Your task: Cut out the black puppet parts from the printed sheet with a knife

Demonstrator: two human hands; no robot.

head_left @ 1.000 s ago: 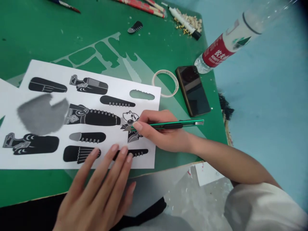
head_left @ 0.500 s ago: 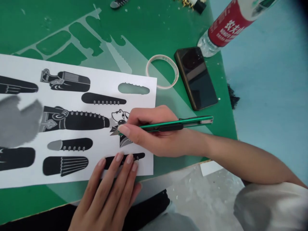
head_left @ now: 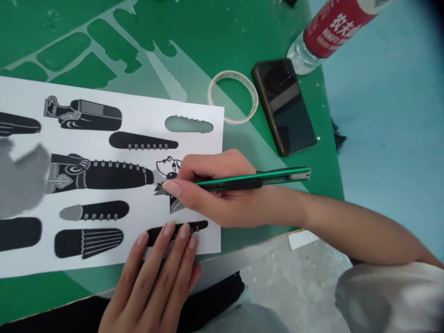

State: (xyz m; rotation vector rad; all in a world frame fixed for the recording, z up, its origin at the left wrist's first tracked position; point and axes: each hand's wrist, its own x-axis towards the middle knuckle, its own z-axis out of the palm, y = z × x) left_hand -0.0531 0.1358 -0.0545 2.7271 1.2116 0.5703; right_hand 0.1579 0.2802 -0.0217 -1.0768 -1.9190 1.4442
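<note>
A white sheet (head_left: 142, 108) printed with black figure parts lies on the table; one shape at its upper right (head_left: 189, 124) is cut out. My right hand (head_left: 215, 189) pinches a green utility knife (head_left: 253, 178) like a pen, its body pointing right. The blade tip is by the printed head (head_left: 166, 167), beside its neck; whether it touches the paper I cannot tell. My left hand (head_left: 156, 277) rests flat with fingers stretched over the sheet's lower edge, fingertips on a dark printed limb (head_left: 199, 225).
A translucent sheet with cut-out openings (head_left: 100, 51) lies on the green table (head_left: 27, 32), partly under the paper. Right of it are a tape roll (head_left: 255, 99), a phone (head_left: 286, 108) and a water bottle (head_left: 305, 53). The table's front edge runs beneath my left hand.
The view has shifted slightly, so the printed sheet sits a little further left in it. Both hands keep nearly the same places on the paper, the knife still in my right.
</note>
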